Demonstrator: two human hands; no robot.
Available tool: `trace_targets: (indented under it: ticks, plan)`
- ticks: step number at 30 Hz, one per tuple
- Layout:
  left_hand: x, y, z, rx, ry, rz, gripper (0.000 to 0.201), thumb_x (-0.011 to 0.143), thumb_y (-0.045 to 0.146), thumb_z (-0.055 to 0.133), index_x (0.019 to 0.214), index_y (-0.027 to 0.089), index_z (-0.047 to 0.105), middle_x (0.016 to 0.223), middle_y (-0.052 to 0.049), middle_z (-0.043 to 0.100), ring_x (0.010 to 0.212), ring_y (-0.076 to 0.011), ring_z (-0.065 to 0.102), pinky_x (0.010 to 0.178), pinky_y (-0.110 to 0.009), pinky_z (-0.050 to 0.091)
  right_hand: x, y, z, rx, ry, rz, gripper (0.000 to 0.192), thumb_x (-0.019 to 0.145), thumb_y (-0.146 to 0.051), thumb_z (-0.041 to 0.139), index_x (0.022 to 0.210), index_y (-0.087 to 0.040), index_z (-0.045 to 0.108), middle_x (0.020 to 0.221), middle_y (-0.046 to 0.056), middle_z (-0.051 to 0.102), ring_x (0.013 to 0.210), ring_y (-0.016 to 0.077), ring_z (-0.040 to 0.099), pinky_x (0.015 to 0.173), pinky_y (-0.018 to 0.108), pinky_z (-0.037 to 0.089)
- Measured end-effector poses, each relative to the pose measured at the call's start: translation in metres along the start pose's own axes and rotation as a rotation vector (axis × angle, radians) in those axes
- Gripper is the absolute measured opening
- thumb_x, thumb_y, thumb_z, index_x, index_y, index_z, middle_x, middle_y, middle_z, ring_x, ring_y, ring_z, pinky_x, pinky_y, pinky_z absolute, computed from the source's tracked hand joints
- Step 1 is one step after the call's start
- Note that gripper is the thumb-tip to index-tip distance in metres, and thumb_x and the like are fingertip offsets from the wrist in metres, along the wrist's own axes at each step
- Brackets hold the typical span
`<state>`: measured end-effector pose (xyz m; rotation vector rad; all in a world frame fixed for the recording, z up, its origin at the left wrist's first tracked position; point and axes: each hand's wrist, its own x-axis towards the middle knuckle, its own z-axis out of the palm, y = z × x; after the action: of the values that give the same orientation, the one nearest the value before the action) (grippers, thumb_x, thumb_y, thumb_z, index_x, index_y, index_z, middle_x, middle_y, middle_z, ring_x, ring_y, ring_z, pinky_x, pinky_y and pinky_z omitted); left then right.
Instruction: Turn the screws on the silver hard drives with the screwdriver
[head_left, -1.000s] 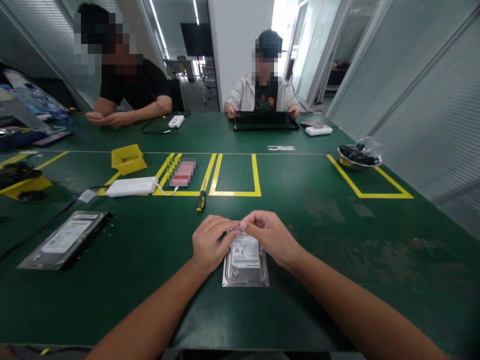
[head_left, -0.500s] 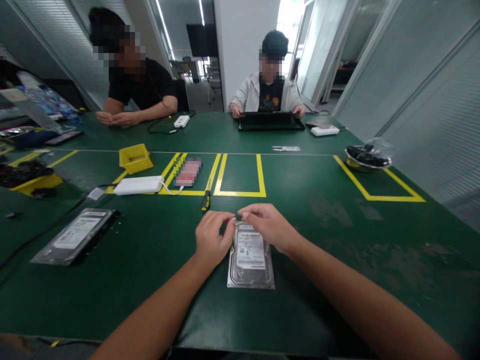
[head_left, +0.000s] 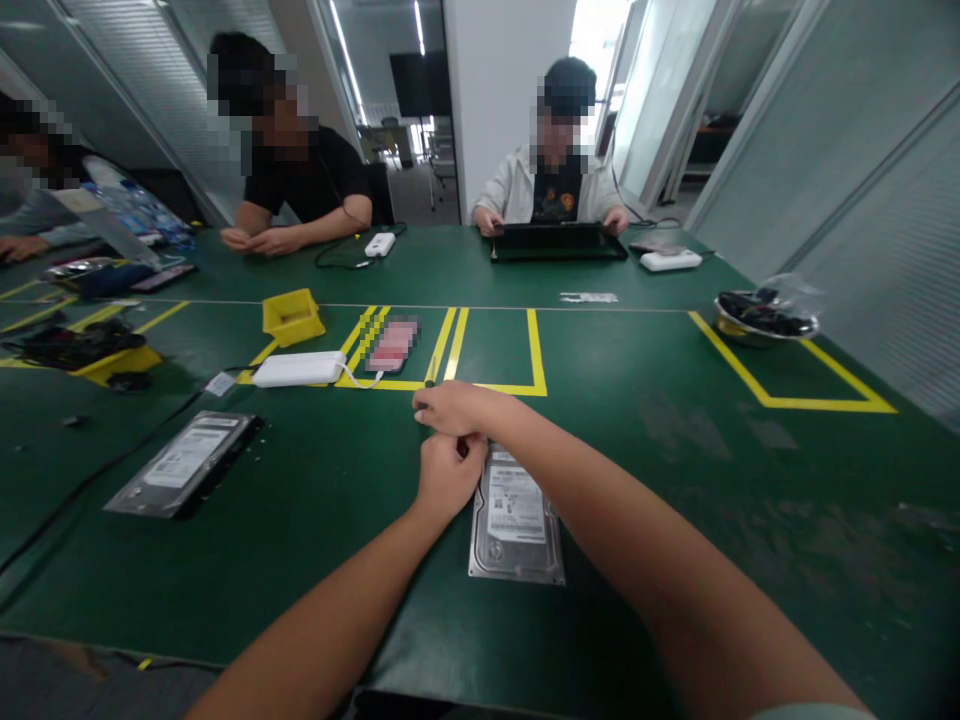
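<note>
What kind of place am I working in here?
Most likely an electronics disassembly or training workshop inside an office: a long green work table marked with yellow tape boxes, bare hard drives lying on it, a yellow parts bin, and other people seated along the far edge between glass partitions.

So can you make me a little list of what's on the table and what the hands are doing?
left hand: closed, resting at the top left corner of the hard drive
right hand: reaching across, on the screwdriver
second hard drive: lying to the left
yellow bin: farther back
white box: by the yellow tape
table: green
</note>
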<state>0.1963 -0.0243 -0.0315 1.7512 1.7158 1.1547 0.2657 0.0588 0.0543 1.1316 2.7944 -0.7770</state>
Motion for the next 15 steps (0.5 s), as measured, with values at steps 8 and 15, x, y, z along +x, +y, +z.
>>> trace_targets:
  ticks: [8, 15]
  plan:
    - [-0.002, 0.004, 0.002, -0.05, 0.002, -0.018, 0.025, 0.083, 0.028, 0.055, 0.061, 0.016, 0.058, 0.056, 0.0, 0.058, 0.053, -0.0134, 0.052, 0.052, -0.024, 0.033, 0.028, 0.009, 0.006, -0.024, -0.097, 0.047, 0.034, 0.096, -0.036, 0.059, 0.126, -0.018, 0.059, 0.127, 0.01, 0.06, 0.107, 0.0217, 0.063, 0.09, 0.043, 0.055]
    - [-0.002, 0.001, 0.002, -0.069, 0.001, 0.003, 0.016, 0.082, 0.024, 0.057, 0.068, 0.017, 0.057, 0.061, 0.001, 0.059, 0.056, -0.0134, 0.052, 0.054, -0.024, 0.034, 0.041, 0.01, 0.012, -0.053, -0.064, 0.094, 0.036, 0.096, -0.036, 0.06, 0.126, -0.017, 0.058, 0.127, 0.01, 0.06, 0.107, 0.0222, 0.063, 0.09, 0.044, 0.055]
